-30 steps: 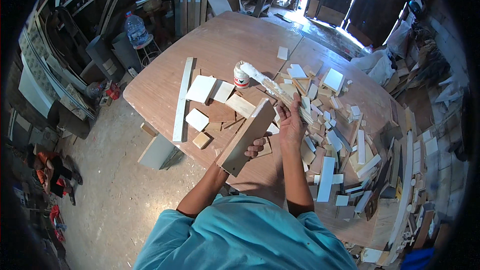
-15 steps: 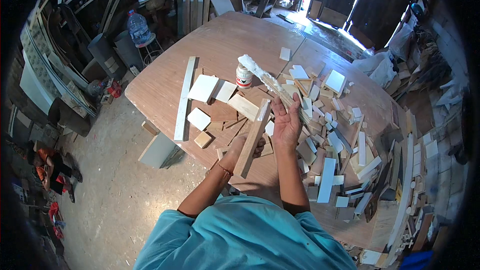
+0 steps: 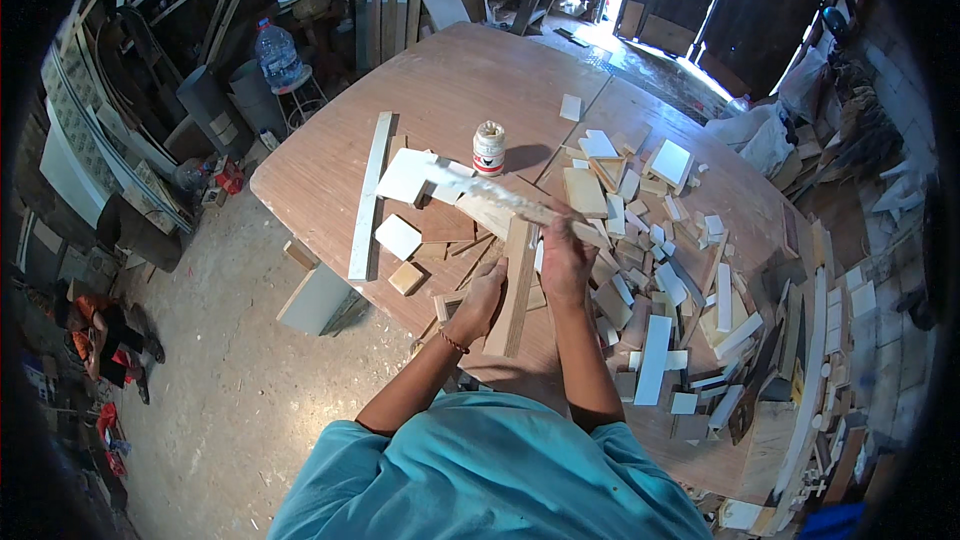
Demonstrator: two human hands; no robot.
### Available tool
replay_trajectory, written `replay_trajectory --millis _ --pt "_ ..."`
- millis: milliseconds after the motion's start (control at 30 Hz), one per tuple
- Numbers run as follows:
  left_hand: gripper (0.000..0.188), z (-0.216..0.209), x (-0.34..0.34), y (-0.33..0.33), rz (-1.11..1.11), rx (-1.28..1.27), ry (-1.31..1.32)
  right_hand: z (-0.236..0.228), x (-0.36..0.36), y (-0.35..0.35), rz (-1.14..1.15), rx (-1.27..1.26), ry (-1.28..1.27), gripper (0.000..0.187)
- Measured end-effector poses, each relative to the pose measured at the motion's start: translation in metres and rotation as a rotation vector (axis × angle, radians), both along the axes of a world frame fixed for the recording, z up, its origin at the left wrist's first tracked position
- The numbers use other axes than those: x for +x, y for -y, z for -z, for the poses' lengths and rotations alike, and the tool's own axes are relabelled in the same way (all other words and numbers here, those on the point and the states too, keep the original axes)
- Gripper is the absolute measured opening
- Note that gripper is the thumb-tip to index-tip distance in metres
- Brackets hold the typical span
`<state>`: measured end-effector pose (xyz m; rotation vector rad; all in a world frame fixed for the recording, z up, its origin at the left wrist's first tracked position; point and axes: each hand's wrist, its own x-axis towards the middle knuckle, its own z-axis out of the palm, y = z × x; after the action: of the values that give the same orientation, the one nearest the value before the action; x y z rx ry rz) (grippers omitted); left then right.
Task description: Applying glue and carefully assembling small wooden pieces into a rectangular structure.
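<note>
My left hand [image 3: 482,302] is closed around a short wooden strip [image 3: 514,305] that points away from me, its layered edge showing. My right hand [image 3: 568,260] grips a thin wooden stick [image 3: 575,223]. White, glue-like paste [image 3: 465,185] coats the stick's far half, which slants up to the left. The stick crosses over the strip's far end; whether they touch I cannot tell. Beyond it stands an uncapped white jar [image 3: 489,150] with paste around its mouth. Pale square wood pieces [image 3: 405,176] lie left of my hands.
The wooden table [image 3: 330,130] carries a long white-topped batten [image 3: 371,200] at left. Many wood offcuts [image 3: 650,270] are heaped at right. A board [image 3: 322,302] leans by the table's left edge. A person [image 3: 100,335] sits at far left, near a water bottle [image 3: 278,58] on a stool.
The pasted stick has swung from above the jar down and left, over the strip's end. My right hand has turned over, and the strip in my left hand has turned more upright.
</note>
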<state>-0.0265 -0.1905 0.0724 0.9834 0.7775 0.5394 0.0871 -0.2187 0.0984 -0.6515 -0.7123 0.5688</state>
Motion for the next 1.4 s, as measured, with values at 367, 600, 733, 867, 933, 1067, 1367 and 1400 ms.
replay_trajectory --millis 367,600,733,867,933,1067,1367,1400 --pt "0.030 0.022 0.001 -0.008 -0.032 0.085 0.145 -0.030 -0.027 0.024 0.029 -0.062 0.616 0.012" --pt "0.031 -0.004 -0.009 -0.010 0.153 -0.380 0.158 -0.014 -0.026 0.038 -0.098 0.105 -0.009 0.020" --pt "0.040 0.001 -0.009 -0.011 0.344 -0.847 0.737 -0.009 0.000 0.014 -0.124 0.231 -0.268 0.028" --pt "0.041 0.006 -0.007 -0.010 0.421 -0.902 0.842 -0.005 0.008 0.004 -0.159 0.301 -0.328 0.029" --pt "0.040 0.005 -0.006 -0.010 0.484 -0.900 0.871 -0.006 0.008 0.000 -0.157 0.316 -0.324 0.027" --pt "0.037 0.007 -0.005 -0.009 0.489 -0.921 0.889 -0.002 0.010 -0.005 -0.161 0.315 -0.402 0.026" --pt "0.038 0.015 -0.006 -0.013 0.410 -0.955 0.809 0.018 0.018 -0.008 -0.242 0.314 -0.399 0.028" --pt "0.041 0.022 -0.005 -0.016 0.428 -0.946 0.813 0.021 0.018 -0.007 -0.256 0.310 -0.393 0.027"
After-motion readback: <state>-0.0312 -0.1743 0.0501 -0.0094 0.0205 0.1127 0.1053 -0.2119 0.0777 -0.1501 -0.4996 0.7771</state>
